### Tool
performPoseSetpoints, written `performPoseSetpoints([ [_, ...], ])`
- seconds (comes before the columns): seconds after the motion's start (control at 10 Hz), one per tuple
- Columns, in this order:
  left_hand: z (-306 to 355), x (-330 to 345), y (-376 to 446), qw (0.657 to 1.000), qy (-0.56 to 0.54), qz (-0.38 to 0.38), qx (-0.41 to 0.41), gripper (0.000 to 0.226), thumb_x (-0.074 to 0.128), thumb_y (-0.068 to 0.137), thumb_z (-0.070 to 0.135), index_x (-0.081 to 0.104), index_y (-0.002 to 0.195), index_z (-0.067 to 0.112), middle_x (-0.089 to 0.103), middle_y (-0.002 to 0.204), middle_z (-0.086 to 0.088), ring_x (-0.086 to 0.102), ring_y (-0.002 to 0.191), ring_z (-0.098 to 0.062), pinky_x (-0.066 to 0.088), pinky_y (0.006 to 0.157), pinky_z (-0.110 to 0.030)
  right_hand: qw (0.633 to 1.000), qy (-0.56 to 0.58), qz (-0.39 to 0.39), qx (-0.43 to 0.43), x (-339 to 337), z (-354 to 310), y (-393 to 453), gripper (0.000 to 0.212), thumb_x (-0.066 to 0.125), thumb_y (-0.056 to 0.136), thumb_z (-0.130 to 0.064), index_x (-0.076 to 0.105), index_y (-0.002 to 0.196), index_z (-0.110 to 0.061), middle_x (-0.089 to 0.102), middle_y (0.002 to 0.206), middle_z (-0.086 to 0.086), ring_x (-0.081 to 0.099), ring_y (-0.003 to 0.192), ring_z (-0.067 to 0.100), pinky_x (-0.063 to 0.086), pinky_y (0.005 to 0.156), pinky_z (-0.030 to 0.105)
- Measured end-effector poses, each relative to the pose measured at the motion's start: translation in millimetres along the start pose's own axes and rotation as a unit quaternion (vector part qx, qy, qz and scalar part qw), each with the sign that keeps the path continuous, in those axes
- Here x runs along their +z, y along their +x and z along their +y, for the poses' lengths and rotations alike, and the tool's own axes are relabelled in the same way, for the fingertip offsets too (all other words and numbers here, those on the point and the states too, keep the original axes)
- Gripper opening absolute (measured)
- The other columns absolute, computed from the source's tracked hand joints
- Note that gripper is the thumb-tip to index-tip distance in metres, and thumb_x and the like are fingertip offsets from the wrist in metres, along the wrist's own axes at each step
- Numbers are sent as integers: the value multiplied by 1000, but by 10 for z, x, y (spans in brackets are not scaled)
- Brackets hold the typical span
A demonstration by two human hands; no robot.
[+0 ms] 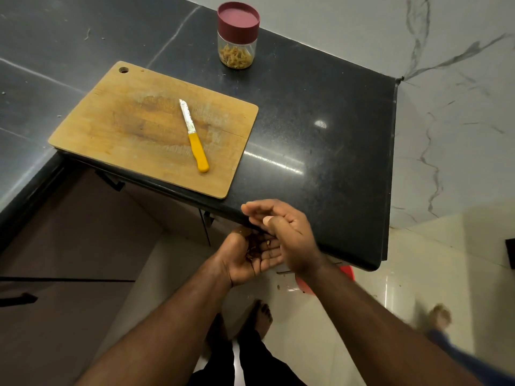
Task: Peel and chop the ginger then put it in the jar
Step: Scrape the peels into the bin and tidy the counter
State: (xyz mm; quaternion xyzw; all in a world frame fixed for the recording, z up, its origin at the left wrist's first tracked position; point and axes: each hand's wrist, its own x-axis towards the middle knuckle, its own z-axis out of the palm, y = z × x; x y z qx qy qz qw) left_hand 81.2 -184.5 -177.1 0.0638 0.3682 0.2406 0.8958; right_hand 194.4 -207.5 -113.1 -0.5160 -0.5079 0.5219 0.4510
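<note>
Apparently down to cleanup: chopped ginger (237,55) already in the jar (237,48) under its maroon lid (238,22), at 12 o'clock from the wooden chopping board (133,126), near it on the black granite counter (320,151). Yellow-handled knife (195,136) lying flat on the board, blade toward 11 o'clock. Left hand (250,253) cupped palm-up just off the counter edge, cradling brownish scraps (255,250), probably peel. Right hand (281,229) wide, fingers straight, gripping nothing, edge-on over the left palm. Best to keep the left palm cupped and level, sweep with flat right fingers, and carry the scraps low. Hard to tell scraps from shadow; red object (348,273) under the right wrist mostly hidden, possibly a bin
</note>
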Motion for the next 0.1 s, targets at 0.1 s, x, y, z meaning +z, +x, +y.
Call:
performPoseSetpoints([
  [0.1, -16, 290, -135, 995, -57, -59, 56, 33, 56, 86, 30, 67, 110, 12, 72, 93, -17, 74, 85, -19, 60, 66, -31, 999, -44, -12, -10, 67, 15, 78, 38, 47, 87, -9, 70, 117, -8, 71, 117, 3, 64, 115, 17, 51, 101, 43],
])
